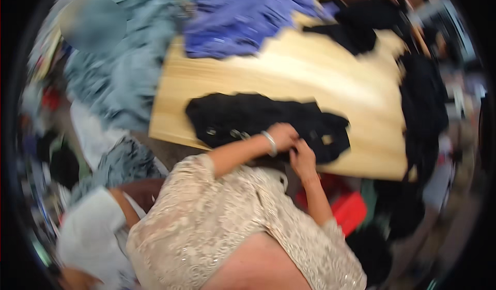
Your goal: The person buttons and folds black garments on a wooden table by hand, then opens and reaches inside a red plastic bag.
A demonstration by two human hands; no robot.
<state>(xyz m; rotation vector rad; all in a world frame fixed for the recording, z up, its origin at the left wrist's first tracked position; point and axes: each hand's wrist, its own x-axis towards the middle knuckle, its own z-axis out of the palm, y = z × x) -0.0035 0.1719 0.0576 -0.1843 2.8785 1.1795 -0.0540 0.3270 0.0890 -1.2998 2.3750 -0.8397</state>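
Note:
A black garment (243,111) lies spread crosswise along the near part of the table, with a few small light spots on it. Both hands meet at its near edge, fingertips close together. My left hand (282,136), with a pale bracelet at the wrist, is closed in a pinch on the black cloth. Just to its right, my right hand (304,159) also has its fingers drawn together on the garment. Blur and the hands themselves hide the exact bit of cloth between the fingertips.
The light wooden table (356,93) carries a blue-purple cloth pile (232,16) at the far side. Grey-green fabric (119,78) heaps at the left. More black garments (423,109) hang over the right edge. A person in white (93,233) is close at my left; a red object (349,210) is below the table's edge.

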